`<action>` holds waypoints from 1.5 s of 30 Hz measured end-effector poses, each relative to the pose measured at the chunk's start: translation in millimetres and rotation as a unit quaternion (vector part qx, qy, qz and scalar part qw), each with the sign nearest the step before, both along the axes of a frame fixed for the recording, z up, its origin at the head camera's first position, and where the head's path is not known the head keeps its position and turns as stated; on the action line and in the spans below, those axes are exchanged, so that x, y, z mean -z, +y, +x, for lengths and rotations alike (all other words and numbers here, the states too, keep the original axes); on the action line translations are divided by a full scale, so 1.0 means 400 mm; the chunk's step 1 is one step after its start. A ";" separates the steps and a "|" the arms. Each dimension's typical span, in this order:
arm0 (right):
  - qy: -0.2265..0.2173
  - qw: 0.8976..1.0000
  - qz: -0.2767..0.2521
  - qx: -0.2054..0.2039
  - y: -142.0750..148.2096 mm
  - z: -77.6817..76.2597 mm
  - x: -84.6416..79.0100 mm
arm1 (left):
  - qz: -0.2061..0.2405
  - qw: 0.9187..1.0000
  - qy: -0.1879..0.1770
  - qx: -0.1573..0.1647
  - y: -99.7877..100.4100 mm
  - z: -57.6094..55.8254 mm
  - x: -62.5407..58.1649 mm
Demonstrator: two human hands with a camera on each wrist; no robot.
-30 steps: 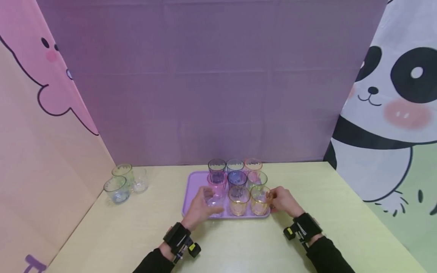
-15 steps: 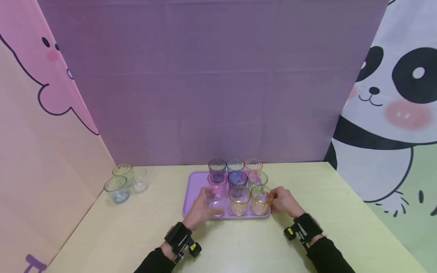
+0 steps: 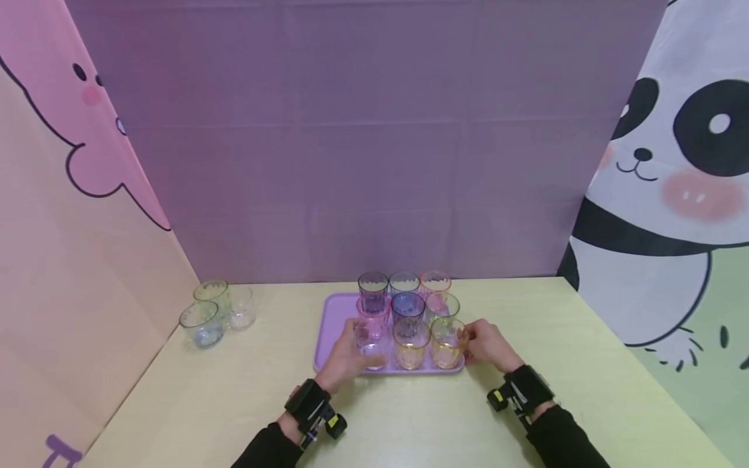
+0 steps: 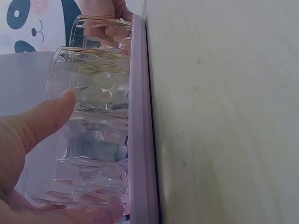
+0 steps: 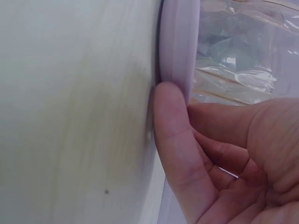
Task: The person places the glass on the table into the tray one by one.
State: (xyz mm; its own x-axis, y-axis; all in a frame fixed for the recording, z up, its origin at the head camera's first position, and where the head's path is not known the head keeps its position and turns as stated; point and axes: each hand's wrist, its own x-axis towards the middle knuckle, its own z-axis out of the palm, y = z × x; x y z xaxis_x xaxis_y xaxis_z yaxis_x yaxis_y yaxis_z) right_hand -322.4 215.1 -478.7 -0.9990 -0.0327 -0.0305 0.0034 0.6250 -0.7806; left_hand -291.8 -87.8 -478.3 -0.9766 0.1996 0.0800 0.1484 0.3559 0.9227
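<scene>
A lilac tray (image 3: 333, 318) bears several clear tumblers with coloured rims and tints, grouped toward its right side. At the tray's front left, my left hand (image 3: 344, 357) curls round a clear glass (image 3: 370, 338); in the left wrist view the thumb (image 4: 60, 105) lies on one side and the fingers (image 4: 93, 213) on the other. My right hand (image 3: 490, 344) is at the tray's front right corner, pinching the rim (image 5: 180, 46) between thumb and finger, right beside a yellow-rimmed glass (image 3: 447, 348). Another yellow-rimmed glass (image 3: 411, 348) stands between the two.
On the left of the pale wooden table (image 3: 263, 383) stand a blue-tinted glass (image 3: 201, 328), a green-rimmed glass (image 3: 212, 292) and a clear glass (image 3: 241, 312). A purple backdrop (image 3: 374, 162) rises behind the table, with cartoon-printed panels at both sides.
Almost nothing differs. Both hands keep their places at the tray; the left hand's fingers have settled slightly closer round the clear glass.
</scene>
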 end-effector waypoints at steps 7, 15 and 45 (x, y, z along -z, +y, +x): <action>0.002 1.000 0.001 -0.001 -0.001 0.003 -0.001 | 0.001 1.000 -0.004 0.003 -0.001 -0.002 0.004; -0.007 1.000 0.008 0.001 0.000 0.001 -0.002 | -0.023 1.000 0.018 0.005 -0.009 0.001 -0.004; 0.008 1.000 -0.012 -0.013 0.003 0.005 -0.001 | 0.085 0.960 0.107 -0.243 -0.255 -0.085 -0.100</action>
